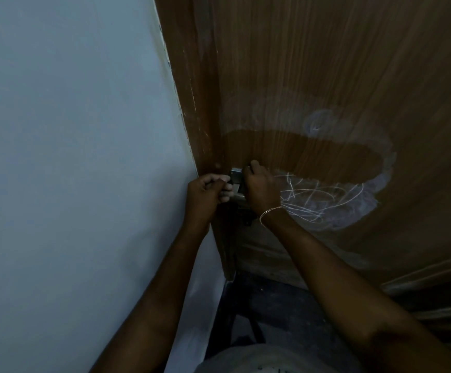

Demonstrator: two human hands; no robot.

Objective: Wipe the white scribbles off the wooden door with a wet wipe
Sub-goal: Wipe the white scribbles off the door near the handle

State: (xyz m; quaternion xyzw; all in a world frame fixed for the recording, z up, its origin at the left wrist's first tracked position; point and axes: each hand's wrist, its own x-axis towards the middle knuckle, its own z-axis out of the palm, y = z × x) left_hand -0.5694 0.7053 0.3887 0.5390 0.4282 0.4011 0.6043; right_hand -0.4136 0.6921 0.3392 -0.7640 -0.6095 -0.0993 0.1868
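no readable text, scribbles illegible

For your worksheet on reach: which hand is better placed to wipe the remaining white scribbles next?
The right hand, probably. It sits directly beside the white scribbles, while the left hand is over by the door's edge, farther from them. Whether either holds the wipe cannot be told.

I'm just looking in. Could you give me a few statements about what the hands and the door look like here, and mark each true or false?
1. White scribbles remain on the wooden door. True.
2. A darker, damp-looking patch lies above the scribbles. True.
3. The right hand is in the middle of the scribbles. False: it is at their left edge, by a metal fitting.
4. The left hand hangs out of view. False: it is raised beside the right hand.
5. The right wrist is bare. False: it wears a thin bracelet.
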